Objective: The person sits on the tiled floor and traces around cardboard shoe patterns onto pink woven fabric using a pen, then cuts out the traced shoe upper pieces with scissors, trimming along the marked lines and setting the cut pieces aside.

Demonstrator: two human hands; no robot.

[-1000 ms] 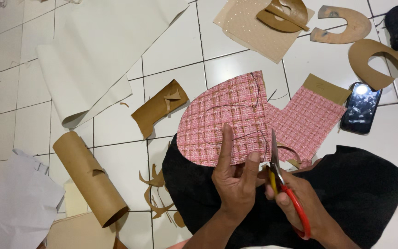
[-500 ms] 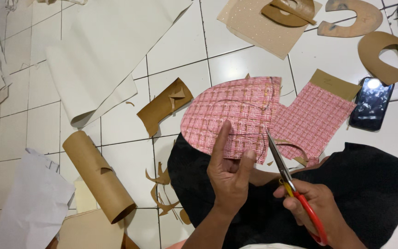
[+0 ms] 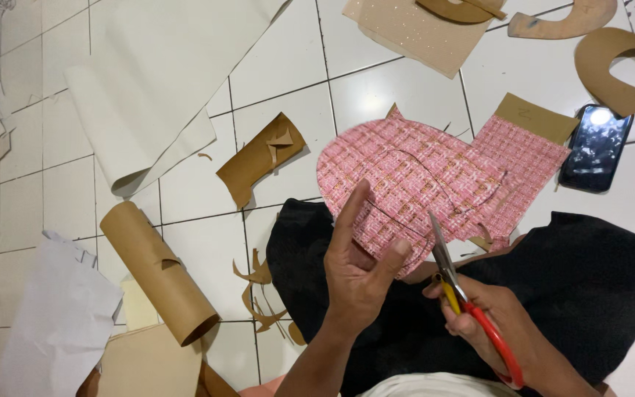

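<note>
- Two hands work one pink tweed fabric piece (image 3: 435, 176), lying over the black-clothed lap (image 3: 575, 287).
- Left hand (image 3: 358, 268) fingers pinch its near edge.
- Right hand (image 3: 490, 323) fingers grip red-handled scissors (image 3: 468, 305), blades at that edge.
- Judged mid-cut; continuing along the drawn line calls for a taut edge.

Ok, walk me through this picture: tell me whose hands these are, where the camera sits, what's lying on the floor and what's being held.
There is no machine here: a person works with bare hands, and one camera worn on the head looks down at them. The left hand holds the edge of a pink woven fabric piece with a curved line drawn on it. The right hand grips red-handled scissors, blades at the fabric's lower edge. On the white tiled floor lie a brown paper roll, a large pale sheet, brown U-shaped cut-outs, small brown offcuts and a dark phone. A black cloth covers the lap.
</note>
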